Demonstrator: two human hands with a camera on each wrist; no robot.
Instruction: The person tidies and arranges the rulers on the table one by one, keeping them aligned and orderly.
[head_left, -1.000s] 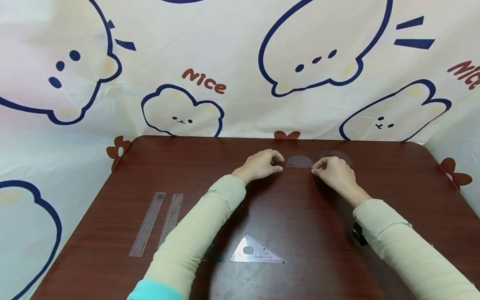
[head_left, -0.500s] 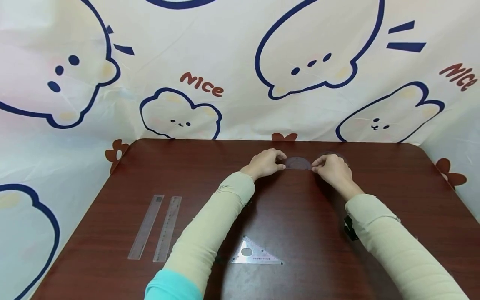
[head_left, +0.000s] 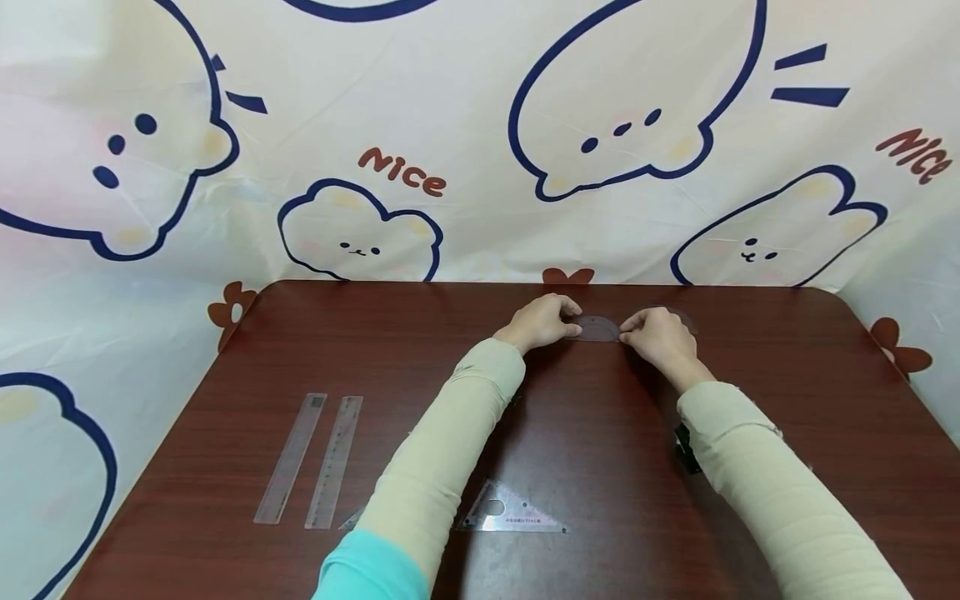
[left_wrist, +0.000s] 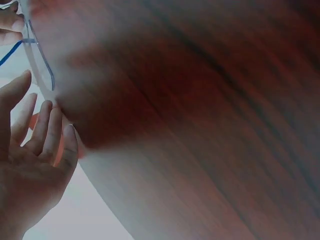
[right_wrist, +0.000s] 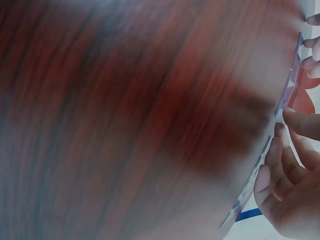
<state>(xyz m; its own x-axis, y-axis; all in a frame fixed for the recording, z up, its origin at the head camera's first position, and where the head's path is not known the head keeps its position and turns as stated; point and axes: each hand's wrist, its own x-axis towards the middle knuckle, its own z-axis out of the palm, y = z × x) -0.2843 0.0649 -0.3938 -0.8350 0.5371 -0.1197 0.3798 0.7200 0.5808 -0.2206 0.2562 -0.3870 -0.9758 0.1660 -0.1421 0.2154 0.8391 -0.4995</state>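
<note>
A clear protractor (head_left: 597, 328) lies near the table's far edge, between the two hands. My right hand (head_left: 662, 342) pinches its right corner with thumb and forefinger. At the left corner is my left hand (head_left: 542, 323), fingers loosely bent and thumb apart; whether it touches the protractor I cannot tell. In the left wrist view the left hand (left_wrist: 37, 145) shows spread fingers just below the protractor's edge (left_wrist: 46, 65). A second protractor (head_left: 684, 320) sits partly hidden behind the right hand and shows edge-on in the right wrist view.
Two clear rulers (head_left: 290, 458) (head_left: 334, 462) lie side by side on the left of the brown table (head_left: 600, 450). A clear set square (head_left: 513, 512) lies at the front; another (head_left: 351, 518) is mostly under the left sleeve. A printed cloth (head_left: 480, 125) hangs behind.
My left hand has moved right to the protractor's left corner. The right hand has shifted slightly left and stays at the right corner. The view has tilted a little.
</note>
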